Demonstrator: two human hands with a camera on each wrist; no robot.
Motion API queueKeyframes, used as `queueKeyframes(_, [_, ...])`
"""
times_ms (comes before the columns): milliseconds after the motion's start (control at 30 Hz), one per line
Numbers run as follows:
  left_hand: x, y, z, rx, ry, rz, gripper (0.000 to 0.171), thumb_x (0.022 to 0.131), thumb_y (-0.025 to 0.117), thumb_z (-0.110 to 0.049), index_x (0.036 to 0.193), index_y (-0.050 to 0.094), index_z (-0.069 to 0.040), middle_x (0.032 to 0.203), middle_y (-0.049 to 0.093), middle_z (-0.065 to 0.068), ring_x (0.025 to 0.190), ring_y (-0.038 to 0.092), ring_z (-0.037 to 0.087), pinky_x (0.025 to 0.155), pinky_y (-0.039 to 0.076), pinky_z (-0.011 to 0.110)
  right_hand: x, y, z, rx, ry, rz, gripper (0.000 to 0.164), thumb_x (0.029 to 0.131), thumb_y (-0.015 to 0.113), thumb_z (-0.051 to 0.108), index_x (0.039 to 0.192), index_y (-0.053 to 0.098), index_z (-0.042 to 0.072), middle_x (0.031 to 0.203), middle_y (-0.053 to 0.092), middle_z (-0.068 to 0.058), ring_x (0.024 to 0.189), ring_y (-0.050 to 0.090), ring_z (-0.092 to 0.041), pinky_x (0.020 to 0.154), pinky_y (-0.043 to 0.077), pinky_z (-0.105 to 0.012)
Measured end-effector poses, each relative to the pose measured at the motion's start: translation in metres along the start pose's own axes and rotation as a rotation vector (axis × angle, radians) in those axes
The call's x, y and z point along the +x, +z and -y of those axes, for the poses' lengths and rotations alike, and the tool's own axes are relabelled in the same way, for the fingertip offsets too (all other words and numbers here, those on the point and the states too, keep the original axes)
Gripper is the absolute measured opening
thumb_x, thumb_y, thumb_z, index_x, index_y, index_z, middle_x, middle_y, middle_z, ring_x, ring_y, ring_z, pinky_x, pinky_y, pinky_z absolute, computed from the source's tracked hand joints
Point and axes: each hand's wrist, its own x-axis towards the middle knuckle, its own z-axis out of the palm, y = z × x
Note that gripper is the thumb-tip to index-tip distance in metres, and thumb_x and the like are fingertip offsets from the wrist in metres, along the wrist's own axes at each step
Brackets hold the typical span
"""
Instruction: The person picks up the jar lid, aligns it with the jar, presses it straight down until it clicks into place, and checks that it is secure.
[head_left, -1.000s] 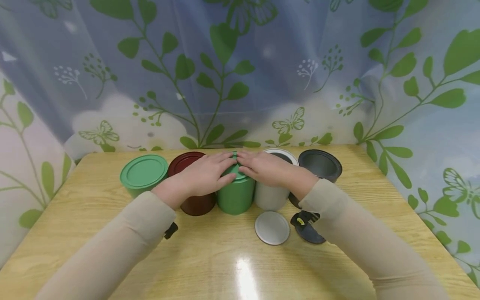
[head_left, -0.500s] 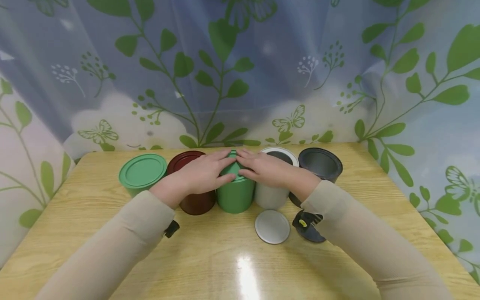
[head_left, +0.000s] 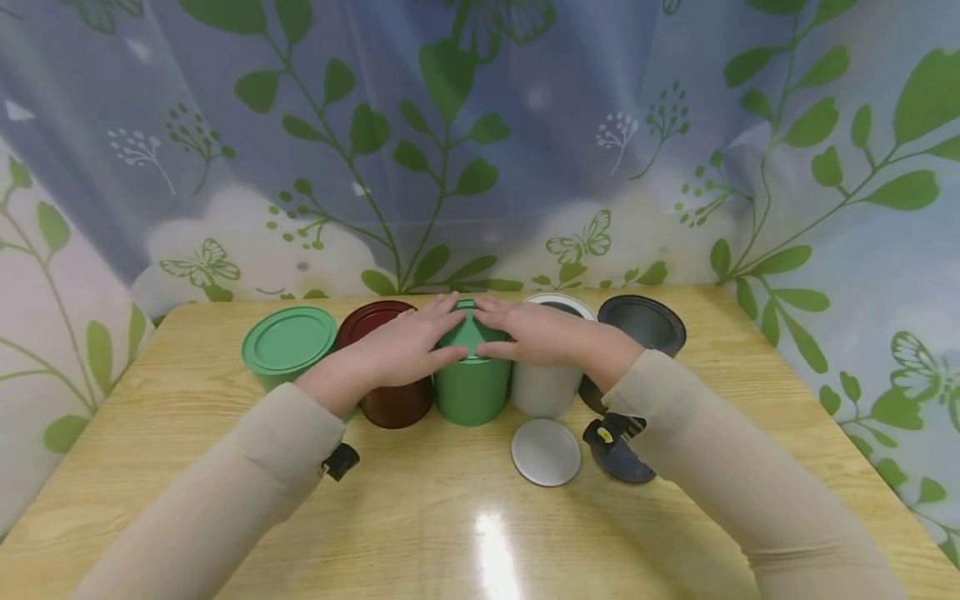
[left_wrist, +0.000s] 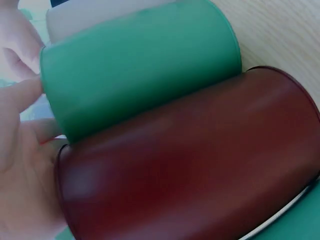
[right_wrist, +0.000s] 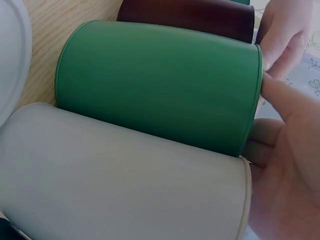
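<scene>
A green can [head_left: 471, 398] with a green lid [head_left: 468, 335] stands upright in the middle of a row. My left hand [head_left: 401, 343] reaches over the dark red can [head_left: 396, 408], its fingers extended onto the left side of that lid. From the other side my right hand [head_left: 536, 333] lies over the white can [head_left: 542, 393], fingers and thumb extended onto the lid's right part. Both wrist views show thumbs at the rim of the green can [left_wrist: 140, 70]; neither hand wraps round its body. The fingers partly cover the lid.
Another green can [head_left: 288, 342], lidded, stands at the row's left end. A black can [head_left: 645, 323] without a lid is at the right end. A silver-white disc lid [head_left: 546, 452] and a dark disc lid [head_left: 624, 462] lie on the wooden table [head_left: 420, 517]. A patterned curtain [head_left: 480, 167] hangs behind.
The fingertips of both hands have shifted slightly apart on the lid, so a little more of it shows between them. The cans and loose lids have stayed in place.
</scene>
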Motion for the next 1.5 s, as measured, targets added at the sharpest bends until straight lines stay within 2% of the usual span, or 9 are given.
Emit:
queueKeyframes(133, [-0.003, -0.003, -0.001, 0.046, -0.010, 0.008, 0.063, 0.098, 0.044, -0.042, 0.147, 0.026, -0.006, 0.154, 0.012, 0.012, 0.141, 0.010, 0.028, 0.111, 0.015, 0.048, 0.000, -0.003, 0.001, 0.002, 0.021, 0.023, 0.070, 0.095, 0.046, 0.047, 0.148, 0.022, 0.009, 0.155, 0.010, -0.008, 0.140, 0.015, -0.025, 0.110, 0.021, -0.041])
queueKeyframes(267, [-0.004, -0.008, -0.004, 0.035, -0.018, 0.039, 0.063, 0.098, 0.046, -0.040, 0.146, 0.027, -0.005, 0.153, 0.013, 0.014, 0.140, 0.012, 0.030, 0.109, 0.021, 0.047, 0.000, -0.005, 0.001, 0.011, 0.013, 0.027, 0.070, 0.094, 0.048, 0.047, 0.148, 0.023, 0.009, 0.155, 0.011, -0.008, 0.140, 0.016, -0.025, 0.110, 0.022, -0.042])
queueKeyframes(567, [-0.002, -0.015, -0.011, 0.024, -0.076, 0.091, 0.061, 0.097, 0.048, -0.039, 0.146, 0.029, -0.006, 0.154, 0.012, 0.012, 0.140, 0.013, 0.029, 0.109, 0.021, 0.047, 0.001, -0.008, 0.004, 0.036, 0.006, 0.044, 0.070, 0.094, 0.051, 0.044, 0.148, 0.024, 0.009, 0.154, 0.012, -0.010, 0.140, 0.015, -0.025, 0.110, 0.022, -0.043])
queueKeyframes(800, [-0.001, -0.014, -0.007, -0.028, -0.020, 0.106, 0.061, 0.098, 0.047, -0.035, 0.146, 0.027, -0.003, 0.155, 0.006, 0.013, 0.141, 0.007, 0.029, 0.110, 0.018, 0.047, 0.002, -0.010, 0.003, 0.007, 0.012, 0.059, 0.070, 0.094, 0.050, 0.046, 0.148, 0.024, 0.009, 0.154, 0.013, -0.009, 0.140, 0.014, -0.025, 0.110, 0.022, -0.043])
queueKeyframes(1100, [0.003, -0.017, -0.001, 0.010, 0.020, 0.130, 0.062, 0.098, 0.047, -0.035, 0.147, 0.026, -0.004, 0.154, 0.012, 0.013, 0.140, 0.011, 0.028, 0.111, 0.018, 0.045, 0.005, -0.014, 0.006, -0.024, 0.013, 0.113, 0.071, 0.094, 0.048, 0.048, 0.148, 0.023, 0.009, 0.154, 0.012, -0.009, 0.140, 0.013, -0.025, 0.111, 0.019, -0.042])
queueKeyframes(1300, [0.001, -0.014, 0.001, 0.010, 0.027, 0.105, 0.061, 0.099, 0.044, -0.036, 0.147, 0.025, -0.004, 0.154, 0.009, 0.013, 0.141, 0.008, 0.028, 0.111, 0.015, 0.047, 0.006, -0.013, 0.006, -0.011, 0.015, 0.106, 0.069, 0.095, 0.047, 0.045, 0.148, 0.022, 0.008, 0.154, 0.011, -0.010, 0.141, 0.010, -0.025, 0.111, 0.018, -0.042])
queueKeyframes(1500, [-0.007, -0.001, 0.002, 0.139, 0.003, 0.032, 0.069, 0.097, 0.033, -0.053, 0.149, 0.020, -0.009, 0.155, 0.010, 0.010, 0.141, 0.006, 0.025, 0.110, 0.009, 0.052, -0.004, 0.000, 0.002, -0.074, 0.030, 0.037, 0.070, 0.097, 0.041, 0.048, 0.148, 0.020, 0.005, 0.154, 0.007, -0.013, 0.141, 0.006, -0.026, 0.111, 0.015, -0.045])
